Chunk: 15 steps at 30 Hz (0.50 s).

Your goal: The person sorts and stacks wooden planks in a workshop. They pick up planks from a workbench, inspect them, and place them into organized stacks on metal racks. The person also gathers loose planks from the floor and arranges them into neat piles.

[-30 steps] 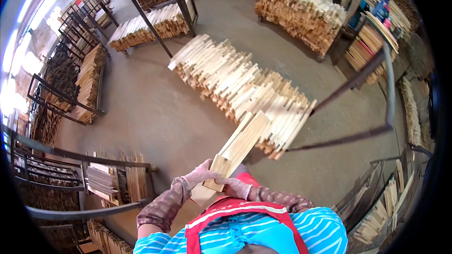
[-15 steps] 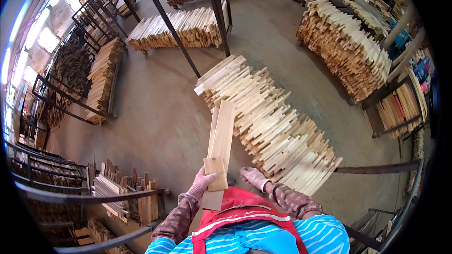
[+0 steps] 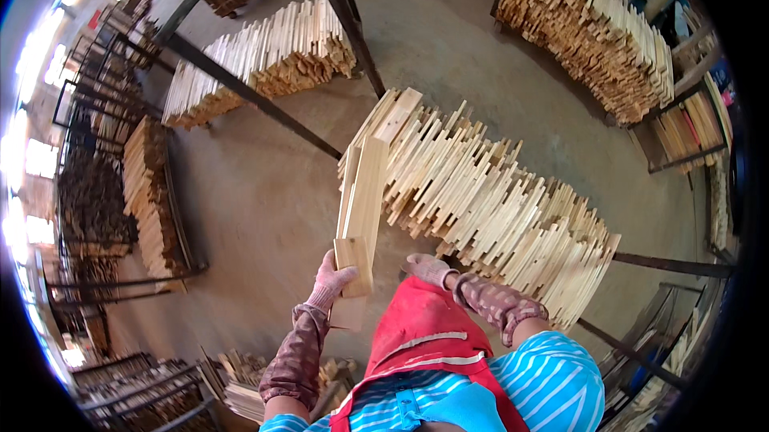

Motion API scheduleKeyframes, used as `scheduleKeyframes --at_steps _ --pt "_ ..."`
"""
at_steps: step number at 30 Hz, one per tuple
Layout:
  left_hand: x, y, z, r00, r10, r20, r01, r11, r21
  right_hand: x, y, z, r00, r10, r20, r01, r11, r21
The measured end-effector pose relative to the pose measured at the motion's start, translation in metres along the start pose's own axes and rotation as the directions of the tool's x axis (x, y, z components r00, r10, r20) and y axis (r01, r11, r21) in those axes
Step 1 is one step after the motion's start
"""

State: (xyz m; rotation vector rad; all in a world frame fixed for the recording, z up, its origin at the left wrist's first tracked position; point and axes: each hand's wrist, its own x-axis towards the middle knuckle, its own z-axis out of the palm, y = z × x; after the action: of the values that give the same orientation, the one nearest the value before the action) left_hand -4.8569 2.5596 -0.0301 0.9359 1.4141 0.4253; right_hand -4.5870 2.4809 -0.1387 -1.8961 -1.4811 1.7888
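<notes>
My left hand (image 3: 331, 281), in a pinkish glove, is closed round the near part of a few light wooden boards. A short board (image 3: 357, 260) lies on top, under my thumb. Beneath it, longer boards (image 3: 367, 192) extend away, their far ends over the left edge of a big pile of wooden strips (image 3: 489, 200). My right hand (image 3: 429, 269), gloved too, is beside the pile's near edge and just above my red apron (image 3: 428, 320). Its fingers are curled in; anything inside them is hidden.
Dark metal rack bars (image 3: 248, 92) rise at the pile's far left, and another bar (image 3: 673, 264) runs off its right end. More wood stacks stand at the far left (image 3: 264, 52) and far right (image 3: 589, 36). Loose wood pieces (image 3: 244, 372) lie at lower left.
My view has turned, so the pile sits further right. The boards stay in my left hand, their far ends now at the pile's edge. My right hand remains near the apron.
</notes>
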Motion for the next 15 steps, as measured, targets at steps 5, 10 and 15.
scheduleKeyframes --at_steps 5,10,15 --pt "0.107 0.085 -0.021 0.997 0.056 -0.061 -0.028 0.918 0.396 0.135 -0.068 -0.045 0.998 -0.024 -0.056 0.017 0.993 -0.121" --pt "0.244 0.093 -0.032 0.969 0.238 -0.071 -0.152 0.793 0.59 0.305 -0.092 -0.081 0.994 -0.073 -0.082 0.039 0.933 -0.359" --pt "0.367 0.037 -0.046 0.922 0.386 0.019 -0.318 0.732 0.602 0.466 -0.067 -0.075 0.985 -0.123 -0.119 0.027 0.798 -0.602"
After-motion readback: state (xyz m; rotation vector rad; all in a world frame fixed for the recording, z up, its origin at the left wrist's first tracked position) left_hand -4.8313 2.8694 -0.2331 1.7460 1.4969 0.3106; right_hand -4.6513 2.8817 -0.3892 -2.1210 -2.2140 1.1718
